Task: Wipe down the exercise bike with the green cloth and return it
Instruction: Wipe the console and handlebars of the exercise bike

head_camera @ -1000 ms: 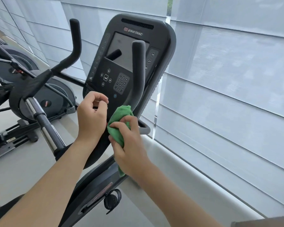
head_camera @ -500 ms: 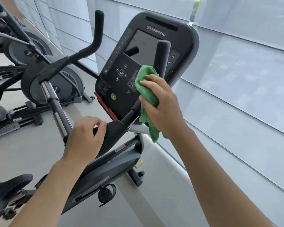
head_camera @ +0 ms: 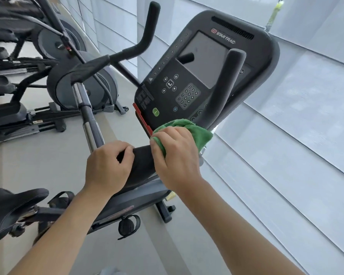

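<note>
The exercise bike stands in front of me, its dark console (head_camera: 197, 76) tilted toward me with a grey screen and keypad. My right hand (head_camera: 175, 157) grips the bunched green cloth (head_camera: 195, 132) and presses it against the base of the right handlebar (head_camera: 224, 88), just under the console. My left hand (head_camera: 109, 167) is closed around the black padded crossbar (head_camera: 143, 163) beside it. The left handlebar (head_camera: 145, 38) rises free at the upper left. The black saddle (head_camera: 10, 207) shows at the lower left.
Other dark cardio machines (head_camera: 28, 80) stand in a row to the left on a pale floor. A wall of grey window blinds (head_camera: 296, 135) runs close along the right side. A pedal with strap (head_camera: 127, 225) hangs below the frame.
My right hand slid the green cloth down the right handlebar from near its top to its base. My left hand stayed on the crossbar. The view shifted back and lower.
</note>
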Tool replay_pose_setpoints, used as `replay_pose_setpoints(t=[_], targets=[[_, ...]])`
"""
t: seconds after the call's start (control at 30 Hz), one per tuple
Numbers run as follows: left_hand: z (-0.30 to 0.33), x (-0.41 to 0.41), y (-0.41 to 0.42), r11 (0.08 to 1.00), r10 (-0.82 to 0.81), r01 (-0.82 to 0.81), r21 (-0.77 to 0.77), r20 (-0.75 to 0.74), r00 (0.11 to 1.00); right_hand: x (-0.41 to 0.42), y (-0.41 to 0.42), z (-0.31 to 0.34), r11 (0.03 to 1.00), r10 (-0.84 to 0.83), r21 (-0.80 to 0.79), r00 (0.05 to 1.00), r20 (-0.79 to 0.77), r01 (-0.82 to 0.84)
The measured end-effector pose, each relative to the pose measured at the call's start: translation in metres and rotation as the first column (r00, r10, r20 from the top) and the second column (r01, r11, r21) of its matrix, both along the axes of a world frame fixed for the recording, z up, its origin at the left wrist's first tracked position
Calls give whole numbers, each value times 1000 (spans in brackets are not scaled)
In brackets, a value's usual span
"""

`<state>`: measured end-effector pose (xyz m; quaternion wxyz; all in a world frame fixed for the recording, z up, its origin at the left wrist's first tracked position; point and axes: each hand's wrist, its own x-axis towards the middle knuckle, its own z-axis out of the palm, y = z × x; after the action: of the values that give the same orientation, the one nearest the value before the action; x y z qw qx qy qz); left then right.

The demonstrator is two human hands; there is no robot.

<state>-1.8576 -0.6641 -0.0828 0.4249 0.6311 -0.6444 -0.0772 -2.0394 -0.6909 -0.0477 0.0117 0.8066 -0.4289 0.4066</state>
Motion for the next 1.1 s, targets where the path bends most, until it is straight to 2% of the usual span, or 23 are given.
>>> replay_pose_setpoints(t=[0.07,0.13,0.2,0.23,0.3,0.4,0.47,0.5,0.63,0.77,0.87,0.97,1.1], targets=[[-1,2,-1,1000,0,0,4,4,1000,-15,-12,1,988,121,-85,990,-75,-127],[-2,3,-1,1000,-14,14,4,12,1000,-35,-33,10,940,257,-164,937,-239,-299],[-2,4,0,1000,-27,27,2,10,1000,-48,-53,23,906,298,-179,879,-373,-383],[-1,4,0,1000,-27,27,1,9,1000,-49,-58,26,910,283,-179,876,-390,-374],[-1,3,1,1000,-19,19,-3,9,1000,-45,-55,23,937,226,-188,920,-321,-296],[-1,2,2,1000,-5,5,-12,4,1000,-21,-33,8,991,57,-119,998,-24,-60],[0,1,2,1000,7,-7,-20,-9,1000,-1,-21,7,992,-116,-32,985,124,121],[0,1,2,1000,14,-15,-28,-19,1000,6,-16,7,982,-184,-13,973,139,187],[0,0,5,996,20,-25,-83,-63,998,9,-6,8,981,-192,-18,981,36,193],[-2,1,6,981,40,-79,-180,-211,977,11,1,11,977,-214,3,976,-40,214],[-2,4,6,983,20,-66,-171,-259,966,15,8,12,971,-236,0,965,-114,237],[-1,21,5,989,-107,78,-122,-255,961,24,17,11,951,-306,-23,931,-201,308],[-2,49,10,944,-331,326,-61,-229,916,41,28,7,898,-439,-86,863,-248,432]])
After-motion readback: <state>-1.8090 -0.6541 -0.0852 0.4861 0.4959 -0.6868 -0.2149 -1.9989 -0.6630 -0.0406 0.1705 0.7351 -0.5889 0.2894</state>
